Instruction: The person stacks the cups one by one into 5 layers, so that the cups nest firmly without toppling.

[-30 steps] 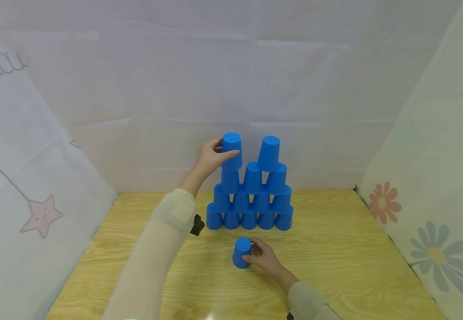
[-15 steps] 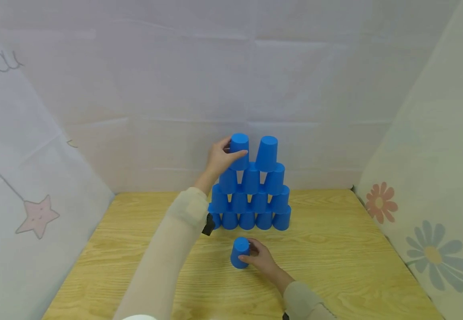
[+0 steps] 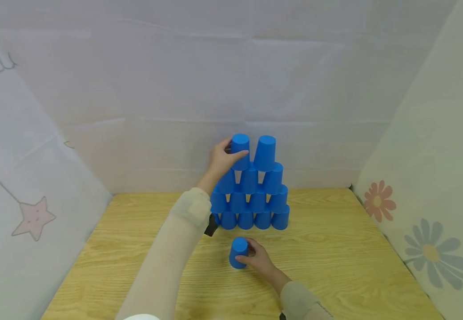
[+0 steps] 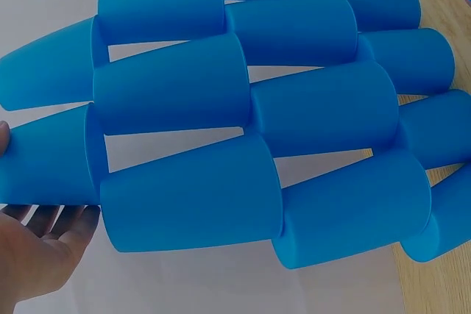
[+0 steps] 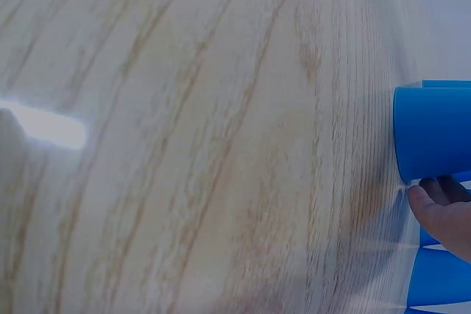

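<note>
Upside-down blue plastic cups stand stacked in a pyramid (image 3: pixel 249 180) near the back of the table. My left hand (image 3: pixel 220 159) grips the left cup (image 3: pixel 240 146) of its top row, thumb in front. In the left wrist view, that held cup (image 4: pixel 48 158) has its rim at the row below, with fingers of the left hand (image 4: pixel 40 255) along one side. Beside it stands the other top cup (image 3: pixel 265 153), apart from it. In front of the pyramid, my right hand (image 3: pixel 261 260) holds a single upside-down cup (image 3: pixel 238 252) on the table by its right side.
The wooden table (image 3: pixel 335 249) reaches back to a pale cloth wall (image 3: pixel 183 89). Printed cloth hangs on both sides, with a star (image 3: pixel 34 218) at left and flowers (image 3: pixel 431 253) at right. A black wrist device (image 3: pixel 211 225) sits by the left cuff, close to the lower cups.
My left hand has moved right with its cup, from above the left end of the third row to beside the other top cup. The right hand still holds its cup in place.
</note>
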